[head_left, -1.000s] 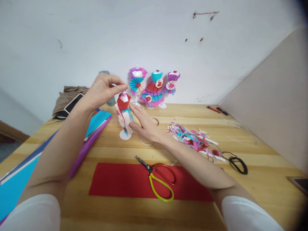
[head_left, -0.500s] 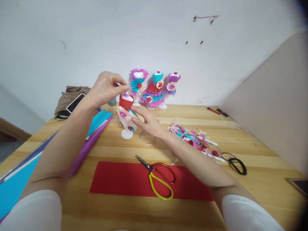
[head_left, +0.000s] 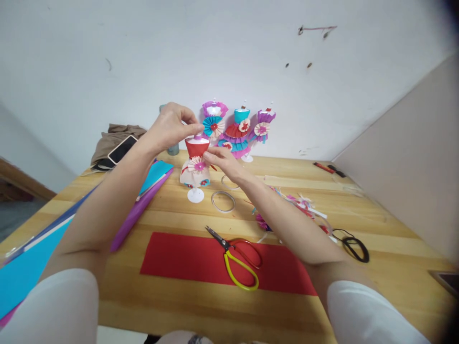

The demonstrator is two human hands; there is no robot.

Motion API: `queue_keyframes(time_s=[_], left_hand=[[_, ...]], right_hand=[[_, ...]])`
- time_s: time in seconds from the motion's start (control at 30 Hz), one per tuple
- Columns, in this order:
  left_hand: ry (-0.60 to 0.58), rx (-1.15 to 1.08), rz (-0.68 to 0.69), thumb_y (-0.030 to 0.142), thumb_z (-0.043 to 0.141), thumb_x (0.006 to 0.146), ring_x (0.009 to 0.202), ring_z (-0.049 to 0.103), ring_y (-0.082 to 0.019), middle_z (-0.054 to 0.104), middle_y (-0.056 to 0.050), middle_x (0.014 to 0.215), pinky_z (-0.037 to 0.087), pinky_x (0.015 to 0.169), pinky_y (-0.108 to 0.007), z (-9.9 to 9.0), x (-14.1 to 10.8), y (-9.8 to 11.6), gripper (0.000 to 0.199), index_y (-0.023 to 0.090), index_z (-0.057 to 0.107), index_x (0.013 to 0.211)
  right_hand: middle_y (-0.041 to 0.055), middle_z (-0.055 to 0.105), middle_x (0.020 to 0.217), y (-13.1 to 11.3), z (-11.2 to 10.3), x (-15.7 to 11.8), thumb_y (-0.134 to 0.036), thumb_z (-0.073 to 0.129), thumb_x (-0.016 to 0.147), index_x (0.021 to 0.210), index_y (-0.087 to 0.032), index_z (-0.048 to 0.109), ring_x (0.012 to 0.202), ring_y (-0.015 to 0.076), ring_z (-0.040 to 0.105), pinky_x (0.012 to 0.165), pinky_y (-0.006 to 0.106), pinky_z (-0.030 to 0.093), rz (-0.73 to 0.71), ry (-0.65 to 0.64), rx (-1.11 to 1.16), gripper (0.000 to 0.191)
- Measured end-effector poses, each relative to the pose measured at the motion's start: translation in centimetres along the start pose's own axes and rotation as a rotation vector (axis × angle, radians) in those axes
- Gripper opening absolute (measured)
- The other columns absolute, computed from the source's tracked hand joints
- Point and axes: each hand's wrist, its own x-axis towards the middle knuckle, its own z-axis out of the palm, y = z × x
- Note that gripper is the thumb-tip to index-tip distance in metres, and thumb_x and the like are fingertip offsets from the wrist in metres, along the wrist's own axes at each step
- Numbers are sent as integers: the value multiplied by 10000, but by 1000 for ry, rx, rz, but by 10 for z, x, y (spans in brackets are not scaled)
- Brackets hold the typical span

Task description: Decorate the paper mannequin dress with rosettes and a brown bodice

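Note:
A miniature dress form [head_left: 198,148] stands upright on its white round base. It wears a red strapless top, a pale skirt, a cream pleated rosette with a pink centre, and small blue-and-red flowers at the hem. My left hand [head_left: 175,126] pinches the knob at its neck, thumb and fingers hiding the knob. At the right side of the waist, my right hand [head_left: 225,162] has its thumb in front and its other fingers partly hidden behind the red paper, closed on the edge. Scissors [head_left: 227,248] with red and yellow handles lie on a red paper strip [head_left: 179,255].
Behind, several dressed forms [head_left: 241,129] stand by the wall. Two rings [head_left: 223,210] lie right of the base. Paper scraps [head_left: 304,205] and a black cord [head_left: 356,248] are farther right. Coloured paper [head_left: 143,210], a phone [head_left: 122,149] and brown cloth [head_left: 116,136] lie left.
My right hand's fingers have come together at the dress form's waist. The form has turned, so its rosette and skirt face me more. The view has shifted slightly.

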Motion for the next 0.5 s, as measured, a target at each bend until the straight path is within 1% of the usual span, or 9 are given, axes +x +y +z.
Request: queue_keyframes(time_s=[0.13, 0.2, 0.3, 0.4, 0.5], left_hand=[[-20, -73, -1, 319, 698, 733, 741, 649, -210, 692, -61, 694, 526, 715, -333, 2, -1, -2, 178, 144, 718, 705], [-27, -128, -17, 302, 697, 745, 750, 654, -210, 691, -66, 711, 536, 725, -335, 4, -2, -4, 177, 127, 724, 741], [-26, -213, -50, 275, 691, 770, 777, 666, -208, 690, -63, 747, 548, 754, -338, 7, -4, -5, 223, 103, 744, 902], [-27, -276, -82, 260, 691, 793, 809, 682, -219, 690, -60, 774, 555, 792, -360, 9, -6, -6, 356, 94, 718, 1107], [-8, -349, -91, 288, 681, 829, 877, 695, -246, 705, -84, 839, 558, 842, -397, 8, -10, -6, 391, 92, 699, 1166]], right_hand=[[19, 629, 808, 3, -1, 2, -626, 592, 795, 790, -197, 622, 897, 201, 584, 849, 328, 456, -46, 24, 55, 430], [13, 606, 783, 4, -1, 3, -644, 580, 788, 751, -199, 584, 868, 190, 563, 845, 322, 445, -48, 24, 64, 447], [3, 563, 731, 4, -1, 4, -657, 568, 786, 717, -194, 541, 779, 165, 507, 780, 307, 420, -1, 27, 59, 469], [-3, 549, 716, 4, -1, 4, -636, 565, 805, 707, -187, 536, 746, 147, 480, 746, 294, 399, 18, 32, 61, 461], [-9, 530, 688, 5, -2, 4, -617, 558, 829, 671, -187, 522, 708, 135, 467, 720, 289, 394, 10, 25, 51, 460]])
